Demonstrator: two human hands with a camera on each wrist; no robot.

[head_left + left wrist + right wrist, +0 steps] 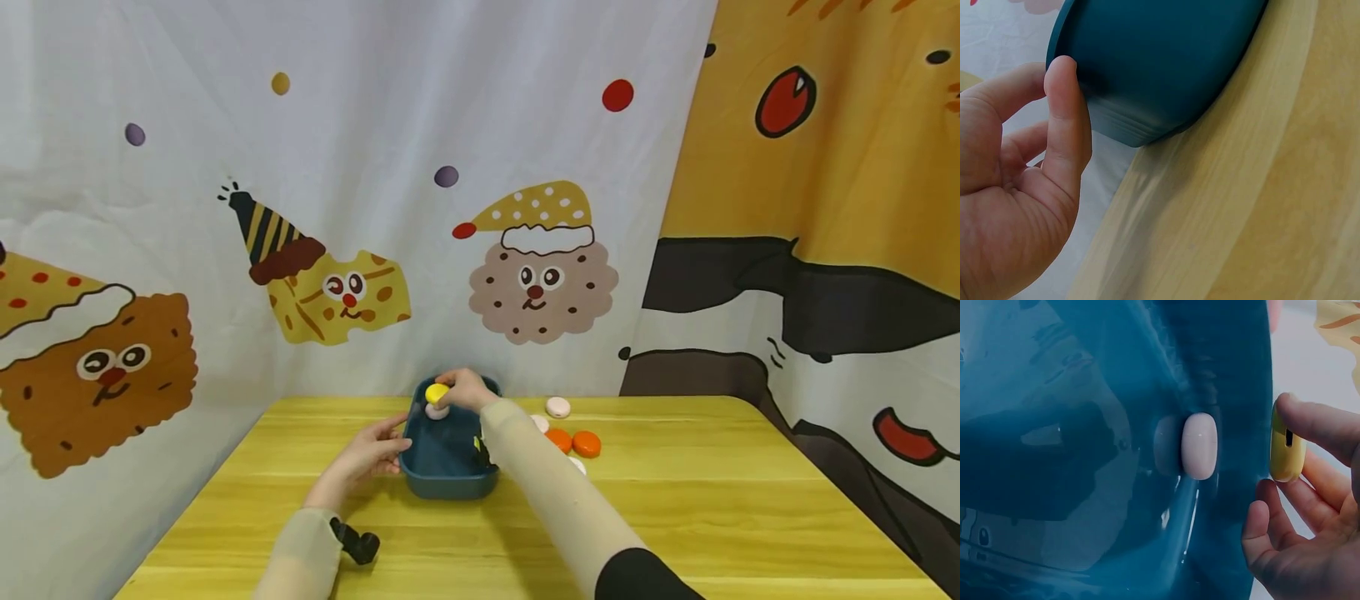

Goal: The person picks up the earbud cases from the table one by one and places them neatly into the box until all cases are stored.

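Observation:
My left hand (375, 454) grips the left wall of a dark blue plastic bin (450, 487). In the left wrist view its thumb (1063, 119) lies against the bin's rim, with the fingers behind. Over the bin's far end, my right hand (467, 390) pinches a yellow puck-shaped case (437, 393) between thumb and fingertips. A small dark slot shows in the yellow case's (1287, 447) side in the right wrist view. Below it, inside the bin at the far end, lies a pale pink puck of similar shape (1200, 446).
Right of the bin, partly behind my right forearm, lie two orange pucks (587, 443) and several pale ones (558, 407). Everything stands on a yellow wood-grain table (712, 500). A printed curtain (420, 125) hangs right behind the table's far edge.

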